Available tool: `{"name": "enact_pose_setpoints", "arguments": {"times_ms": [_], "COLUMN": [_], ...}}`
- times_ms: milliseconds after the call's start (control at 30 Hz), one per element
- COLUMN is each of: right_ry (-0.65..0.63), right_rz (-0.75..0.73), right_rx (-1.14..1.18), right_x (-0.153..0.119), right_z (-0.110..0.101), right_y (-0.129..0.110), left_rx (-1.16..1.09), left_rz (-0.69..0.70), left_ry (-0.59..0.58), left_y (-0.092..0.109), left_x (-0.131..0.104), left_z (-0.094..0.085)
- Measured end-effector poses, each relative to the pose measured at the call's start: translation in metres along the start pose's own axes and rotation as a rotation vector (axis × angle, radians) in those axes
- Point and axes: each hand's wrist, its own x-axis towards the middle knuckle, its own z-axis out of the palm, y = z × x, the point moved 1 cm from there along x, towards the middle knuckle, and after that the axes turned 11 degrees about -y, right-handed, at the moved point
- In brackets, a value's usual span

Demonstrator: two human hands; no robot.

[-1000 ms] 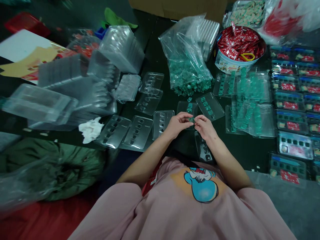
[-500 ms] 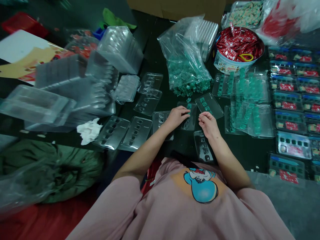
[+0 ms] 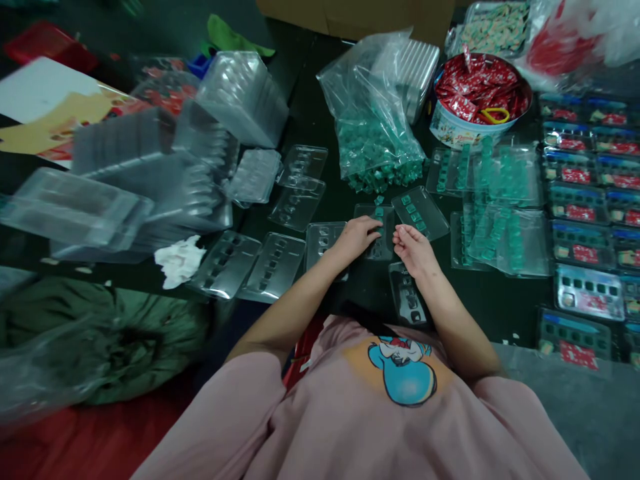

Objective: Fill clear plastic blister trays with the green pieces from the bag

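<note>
My left hand (image 3: pixel 356 236) rests over a clear blister tray (image 3: pixel 384 249), its bent fingertips at the tray's cavities, where a few green pieces sit. Just right of that tray is my right hand (image 3: pixel 411 244), thumb and forefinger pinched together; whatever may be between them is too small to make out. Behind it lies a tilted tray with green pieces (image 3: pixel 421 215). An unfilled tray (image 3: pixel 407 297) is below my right wrist, and another (image 3: pixel 324 241) is partly covered by my left forearm. Loose green pieces spill from a clear bag (image 3: pixel 377 143) beyond my hands.
Stacked clear trays (image 3: pixel 245 100) fill the left side, near a crumpled white tissue (image 3: pixel 179 261). On the right are overlapping trays with green pieces (image 3: pixel 510 227), a round tin (image 3: pixel 467 130) of red packets, and rows of packed trays (image 3: pixel 580 213).
My right hand has shifted slightly left, closer to the tray under my left hand. My left hand has moved very little, still over the same tray.
</note>
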Motion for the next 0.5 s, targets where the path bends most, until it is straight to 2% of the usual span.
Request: {"name": "enact_pose_setpoints", "arguments": {"times_ms": [100,233,367,500], "right_ry": [-0.030,-0.056,-0.077,-0.039], "right_rz": [0.016,0.004,-0.061,-0.173], "right_rx": [0.049,0.045,-0.052,-0.283], "right_x": [-0.001,-0.002,-0.003,-0.005], "right_z": [0.000,0.003,0.008,0.007], "right_y": [-0.001,-0.003,-0.002,0.000], "left_rx": [-0.105,-0.295,-0.547,-0.693], "left_rz": [-0.033,-0.040,-0.066,-0.155], "left_ry": [0.047,0.156,0.102,0.094], "left_y": [0.007,0.031,0.053,0.056], "left_x": [-0.005,-0.016,-0.024,-0.026], "left_z": [-0.008,-0.016,-0.014,-0.007]}}
